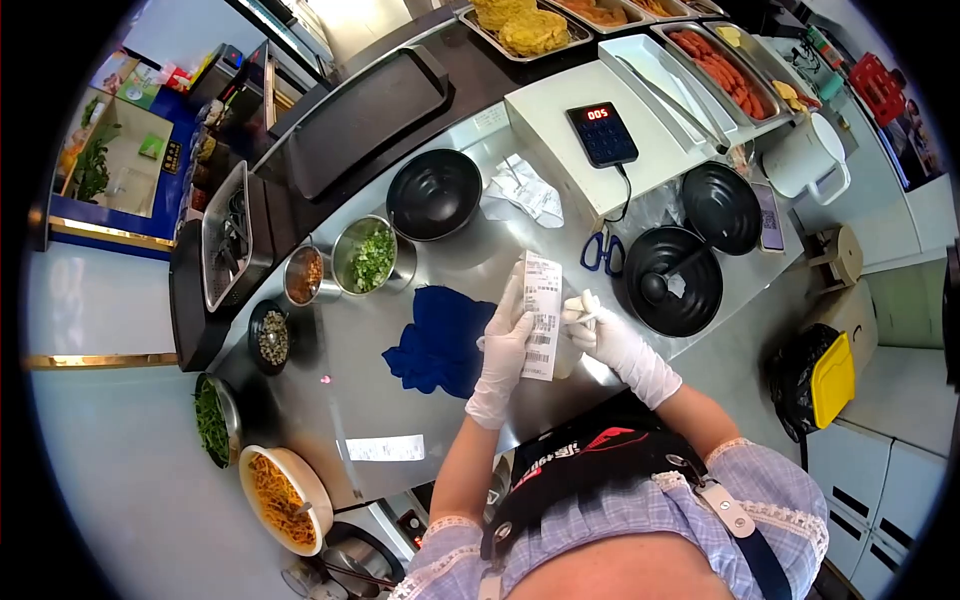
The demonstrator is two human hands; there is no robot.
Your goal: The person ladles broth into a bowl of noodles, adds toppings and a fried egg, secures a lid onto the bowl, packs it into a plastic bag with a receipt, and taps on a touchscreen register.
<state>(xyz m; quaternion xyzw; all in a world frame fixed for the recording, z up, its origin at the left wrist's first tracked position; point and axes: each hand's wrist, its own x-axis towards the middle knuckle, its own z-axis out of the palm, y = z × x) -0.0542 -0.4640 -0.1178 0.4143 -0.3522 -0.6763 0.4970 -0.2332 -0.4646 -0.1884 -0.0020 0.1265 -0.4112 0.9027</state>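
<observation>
A long printed receipt (542,318) stands upright in my gloved left hand (503,345), pinched between thumb and fingers. Just right of it, my gloved right hand (622,345) has its fingers curled together; whether something white is in them or only loose glove material, I cannot tell. Beside my left hand a crumpled dark blue cloth (440,340) lies on the steel table (330,400). Another receipt (385,448) lies flat nearer the table's front left. Blue-handled scissors (603,252) rest beyond my right hand, near a black bowl (675,282) with a black ladle in it.
Chopped scallions fill a steel container (368,255), beside an empty black bowl (434,195). A bowl of orange shreds (285,500) stands at the front left. At the back are a digital display (602,135), crumpled white paper (525,190), a white pitcher (808,160) and food trays (715,72).
</observation>
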